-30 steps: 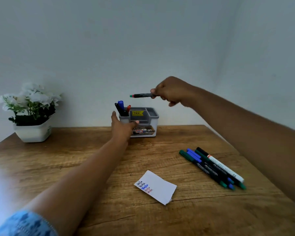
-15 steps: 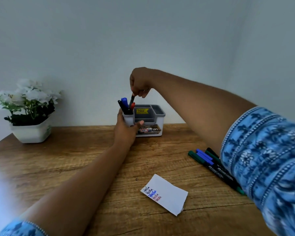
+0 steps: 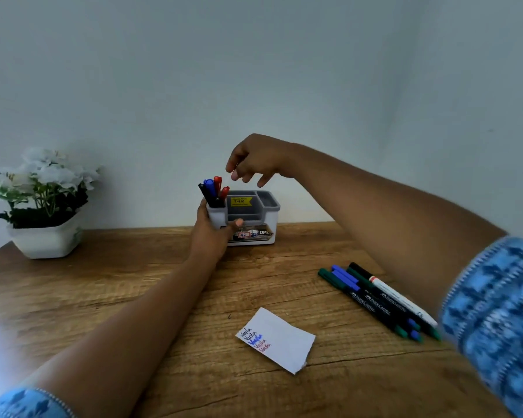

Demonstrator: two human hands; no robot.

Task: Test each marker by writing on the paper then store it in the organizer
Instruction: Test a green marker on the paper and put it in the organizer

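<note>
A white and grey organizer stands at the back of the wooden table. Its left cup holds several markers, black, blue and red, standing upright. My left hand grips the left cup of the organizer from the front. My right hand hovers just above and to the right of the stored markers, fingers apart and holding nothing. A small white paper with handwritten lines in black, blue and red lies near the table's middle. Several loose markers, green, blue, black and white, lie in a row at the right.
A white pot with white flowers stands at the back left of the table, against the pale wall. My right forearm and blue patterned sleeve cross above the near ends of the loose markers.
My right hand carried a red marker leftward, lowered it into the organizer's left cup, then let go and lifted away. My left hand kept its hold on the organizer.
</note>
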